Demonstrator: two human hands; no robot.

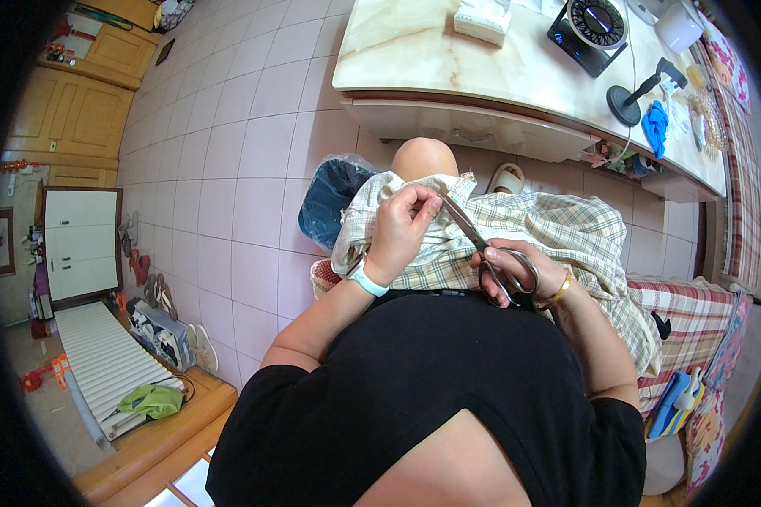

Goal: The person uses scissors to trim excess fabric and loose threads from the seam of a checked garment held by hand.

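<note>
A pair of metal scissors (pixel 466 225) is in my right hand (pixel 526 269), with its fingers through the handle loops. The blades point up and to the left and look nearly closed. My left hand (pixel 406 222) has thumb and forefinger pinched together beside the blade tips. Whatever is between those fingertips is too small to make out. Beneath both hands a cream plaid cloth (pixel 545 222) lies across my lap, bunched around one bare knee (pixel 425 158). A frayed bit of its edge shows near the knee.
A bin with a plastic liner (pixel 330 203) stands left of my knee. Ahead is a marble-patterned table (pixel 406 51) carrying a tissue box (pixel 482 22), a small fan (pixel 590 32), a black stand (pixel 628 104) and a blue cloth (pixel 655 130). A plaid-covered seat (pixel 685 310) extends to my right.
</note>
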